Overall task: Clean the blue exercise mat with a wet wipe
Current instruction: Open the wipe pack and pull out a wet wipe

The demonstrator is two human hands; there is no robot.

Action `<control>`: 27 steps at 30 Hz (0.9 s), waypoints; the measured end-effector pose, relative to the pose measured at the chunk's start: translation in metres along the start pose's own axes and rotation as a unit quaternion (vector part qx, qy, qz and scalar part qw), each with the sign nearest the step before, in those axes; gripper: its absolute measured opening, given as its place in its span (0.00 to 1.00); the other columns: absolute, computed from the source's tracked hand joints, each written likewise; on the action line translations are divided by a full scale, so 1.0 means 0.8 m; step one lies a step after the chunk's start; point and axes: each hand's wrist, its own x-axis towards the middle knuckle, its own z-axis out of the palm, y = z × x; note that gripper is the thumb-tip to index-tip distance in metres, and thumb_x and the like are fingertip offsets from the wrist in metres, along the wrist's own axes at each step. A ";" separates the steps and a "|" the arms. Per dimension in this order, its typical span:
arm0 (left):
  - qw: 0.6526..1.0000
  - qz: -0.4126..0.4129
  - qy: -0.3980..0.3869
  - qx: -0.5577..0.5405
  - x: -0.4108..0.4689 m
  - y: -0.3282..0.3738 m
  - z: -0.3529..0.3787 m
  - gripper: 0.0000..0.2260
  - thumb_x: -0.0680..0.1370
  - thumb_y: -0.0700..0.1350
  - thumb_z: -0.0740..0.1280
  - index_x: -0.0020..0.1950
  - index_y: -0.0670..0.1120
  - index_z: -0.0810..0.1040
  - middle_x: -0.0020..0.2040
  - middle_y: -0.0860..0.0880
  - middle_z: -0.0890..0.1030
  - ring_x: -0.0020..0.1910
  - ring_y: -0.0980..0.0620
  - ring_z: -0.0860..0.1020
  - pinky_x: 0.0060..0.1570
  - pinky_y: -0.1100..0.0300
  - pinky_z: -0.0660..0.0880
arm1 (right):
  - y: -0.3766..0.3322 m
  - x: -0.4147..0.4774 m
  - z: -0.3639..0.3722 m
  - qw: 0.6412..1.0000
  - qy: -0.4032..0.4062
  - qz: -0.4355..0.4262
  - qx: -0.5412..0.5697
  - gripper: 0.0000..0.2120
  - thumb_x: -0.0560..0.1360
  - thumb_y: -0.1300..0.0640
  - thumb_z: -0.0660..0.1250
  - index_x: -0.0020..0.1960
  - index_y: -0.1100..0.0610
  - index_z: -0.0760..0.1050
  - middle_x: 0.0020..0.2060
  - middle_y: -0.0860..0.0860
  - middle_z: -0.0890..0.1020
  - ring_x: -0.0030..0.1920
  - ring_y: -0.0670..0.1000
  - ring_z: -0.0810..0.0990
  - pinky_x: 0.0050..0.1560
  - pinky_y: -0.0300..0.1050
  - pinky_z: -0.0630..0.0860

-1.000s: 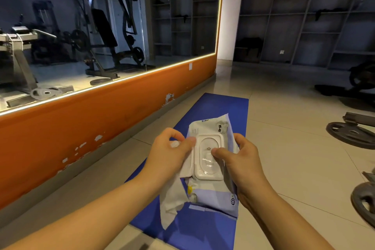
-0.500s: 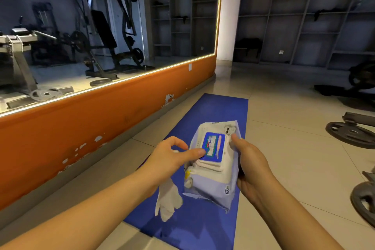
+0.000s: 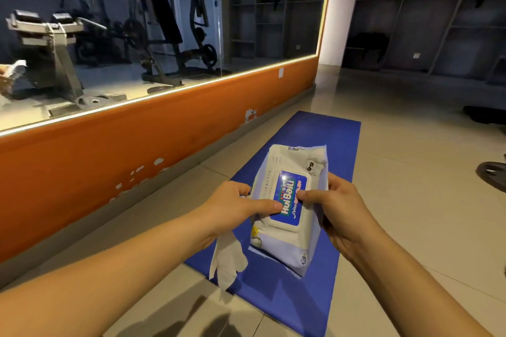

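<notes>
Pressing its closed lid (image 3: 290, 200) with both thumbs, the right hand (image 3: 339, 205) clasps the wipe pack (image 3: 287, 249) by its side, while the left hand (image 3: 232, 208) also pinches a loose wipe (image 3: 227, 257) dangling above the mat's (image 3: 323, 131) near end. Likely next: set the wipe pack beside the mat, crouch, wipe.

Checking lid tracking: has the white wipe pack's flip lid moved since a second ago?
Yes. The blue-labelled flip lid swung shut, flat against the white wet-wipe pack, which stays above the blue exercise mat.
</notes>
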 end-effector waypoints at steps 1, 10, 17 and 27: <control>1.000 -0.006 0.012 0.000 -0.001 -0.003 -0.010 0.20 0.69 0.52 0.81 0.53 0.42 0.83 0.42 0.52 0.87 0.40 0.57 0.86 0.37 0.65 0.80 | 0.003 0.002 0.008 1.000 -0.012 0.006 0.004 0.14 0.74 0.68 0.72 0.58 0.59 0.79 0.49 0.56 0.87 0.48 0.59 0.87 0.48 0.59 0.85; 0.963 -0.014 0.150 0.224 -0.014 -0.057 -0.156 0.20 0.71 0.55 0.80 0.56 0.48 0.78 0.57 0.52 0.82 0.56 0.51 0.80 0.55 0.52 0.77 | 0.061 0.043 0.124 0.992 -0.049 0.109 -0.036 0.04 0.77 0.62 0.72 0.52 0.58 0.80 0.43 0.54 0.88 0.40 0.52 0.87 0.38 0.50 0.83; 0.969 -0.056 0.220 0.101 -0.042 -0.111 -0.301 0.16 0.81 0.32 0.56 0.64 0.34 0.78 0.60 0.45 0.72 0.62 0.48 0.71 0.63 0.55 0.68 | 0.169 0.071 0.274 0.971 -0.093 0.208 -0.067 0.02 0.79 0.66 0.68 0.50 0.61 0.76 0.41 0.58 0.84 0.40 0.56 0.84 0.27 0.47 0.81; 0.943 -0.125 0.308 0.028 -0.059 -0.203 -0.395 0.14 0.80 0.33 0.63 0.57 0.42 0.85 0.52 0.49 0.81 0.49 0.51 0.77 0.43 0.63 0.73 | 0.328 0.069 0.481 0.919 -0.190 0.339 -0.063 0.12 0.80 0.70 0.60 0.62 0.64 0.73 0.43 0.60 0.80 0.40 0.60 0.79 0.37 0.55 0.77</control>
